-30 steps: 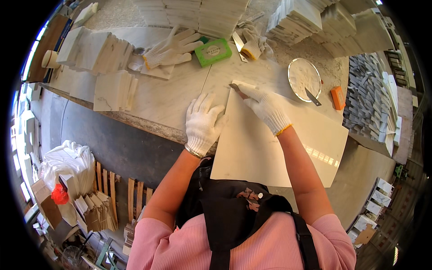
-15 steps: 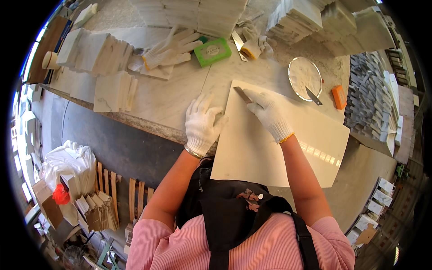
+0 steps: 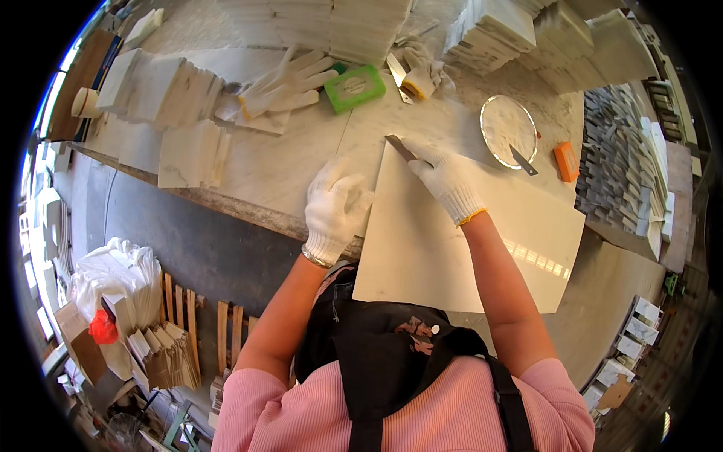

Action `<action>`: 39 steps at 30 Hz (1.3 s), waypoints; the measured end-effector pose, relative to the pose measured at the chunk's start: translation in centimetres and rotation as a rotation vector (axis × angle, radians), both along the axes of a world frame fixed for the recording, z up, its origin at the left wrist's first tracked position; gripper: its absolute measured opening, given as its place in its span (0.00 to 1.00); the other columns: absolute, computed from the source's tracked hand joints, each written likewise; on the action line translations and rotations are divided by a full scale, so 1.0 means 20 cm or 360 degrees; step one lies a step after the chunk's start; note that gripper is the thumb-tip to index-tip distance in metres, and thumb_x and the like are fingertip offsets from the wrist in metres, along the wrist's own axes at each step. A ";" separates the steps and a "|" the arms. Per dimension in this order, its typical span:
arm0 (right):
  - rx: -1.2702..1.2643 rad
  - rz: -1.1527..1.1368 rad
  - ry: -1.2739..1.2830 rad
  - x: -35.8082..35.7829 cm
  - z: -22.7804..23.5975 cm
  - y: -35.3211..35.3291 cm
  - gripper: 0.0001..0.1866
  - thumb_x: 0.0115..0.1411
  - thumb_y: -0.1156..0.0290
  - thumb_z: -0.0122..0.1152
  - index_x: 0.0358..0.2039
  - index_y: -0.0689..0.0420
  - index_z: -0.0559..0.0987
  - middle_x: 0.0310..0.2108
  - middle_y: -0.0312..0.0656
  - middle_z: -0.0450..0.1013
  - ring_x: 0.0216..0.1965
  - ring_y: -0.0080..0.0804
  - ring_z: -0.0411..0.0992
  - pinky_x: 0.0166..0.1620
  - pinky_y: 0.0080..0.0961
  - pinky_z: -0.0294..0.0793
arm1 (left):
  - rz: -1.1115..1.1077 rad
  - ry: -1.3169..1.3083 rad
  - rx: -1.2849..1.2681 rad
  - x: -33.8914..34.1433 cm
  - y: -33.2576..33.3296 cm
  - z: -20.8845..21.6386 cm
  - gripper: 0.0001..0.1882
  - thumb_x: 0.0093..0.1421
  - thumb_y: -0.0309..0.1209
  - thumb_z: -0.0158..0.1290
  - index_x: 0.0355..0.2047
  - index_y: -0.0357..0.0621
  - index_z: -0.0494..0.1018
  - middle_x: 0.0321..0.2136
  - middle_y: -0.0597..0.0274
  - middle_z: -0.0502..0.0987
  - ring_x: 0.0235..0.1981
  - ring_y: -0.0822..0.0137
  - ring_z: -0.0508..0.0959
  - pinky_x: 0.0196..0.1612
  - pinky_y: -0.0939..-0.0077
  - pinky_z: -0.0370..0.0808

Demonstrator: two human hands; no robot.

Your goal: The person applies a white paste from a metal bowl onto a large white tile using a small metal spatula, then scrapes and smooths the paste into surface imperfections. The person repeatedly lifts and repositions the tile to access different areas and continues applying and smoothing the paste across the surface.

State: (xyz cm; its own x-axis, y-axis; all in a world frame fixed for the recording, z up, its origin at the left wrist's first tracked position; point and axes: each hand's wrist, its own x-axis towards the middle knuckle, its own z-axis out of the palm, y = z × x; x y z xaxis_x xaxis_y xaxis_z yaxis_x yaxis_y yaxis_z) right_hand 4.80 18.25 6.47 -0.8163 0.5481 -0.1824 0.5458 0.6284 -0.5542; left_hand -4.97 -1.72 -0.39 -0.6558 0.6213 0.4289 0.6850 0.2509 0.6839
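Observation:
A large, glossy cream-white slab [image 3: 429, 248] lies on the worktable, its near part reaching past the table edge toward my apron. My right hand [image 3: 448, 181], in a white knit glove with a yellow cuff edge, grips a dark flat metal blade [image 3: 399, 148] at the slab's far left corner. At the slab's left edge is my left hand [image 3: 331, 207], also gloved. Its fingers are loosely bent, the thumb apart, with nothing visible in them; whether it touches the slab I cannot tell.
On the stone tabletop [image 3: 271, 169] are a green box [image 3: 354, 89], spare gloves [image 3: 286, 83], a putty knife [image 3: 399, 77], and a round dish [image 3: 510, 132] with another blade [image 3: 523, 160] across its rim. An orange block [image 3: 565, 161] sits right. Marble tile stacks [image 3: 192, 154] line the left and back.
My right hand and the blade have moved slightly left and away from me, up to the slab's corner. My left hand has shifted slightly left, its fingers more bent than before.

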 end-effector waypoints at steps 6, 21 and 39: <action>0.0229 0.0388 0.0029 0.00 -0.02 -0.02 0.18 0.61 0.65 0.57 0.53 0.43 0.80 0.40 0.44 0.79 0.43 0.46 0.76 0.45 0.38 0.75 | 0.0033 -0.0022 0.0001 0.02 -0.07 0.04 0.23 0.51 0.32 0.67 0.47 0.46 0.76 0.54 0.47 0.74 0.55 0.47 0.73 0.57 0.56 0.69; -0.0848 -0.0512 0.0207 0.19 0.11 0.09 0.12 0.60 0.69 0.61 0.41 0.62 0.81 0.28 0.34 0.73 0.33 0.19 0.68 0.39 0.20 0.70 | -0.0344 0.0186 -0.0624 0.02 0.22 0.10 0.32 0.57 0.48 0.57 0.57 0.43 0.70 0.61 0.48 0.66 0.62 0.41 0.62 0.64 0.41 0.56; -0.0199 0.0059 -0.0011 -0.13 0.12 0.07 0.18 0.60 0.65 0.57 0.50 0.55 0.81 0.29 0.39 0.78 0.28 0.25 0.72 0.36 0.23 0.73 | -0.0357 -0.0386 -0.0404 0.24 -0.35 0.24 0.20 0.55 0.39 0.61 0.45 0.43 0.77 0.43 0.54 0.78 0.48 0.50 0.76 0.49 0.58 0.71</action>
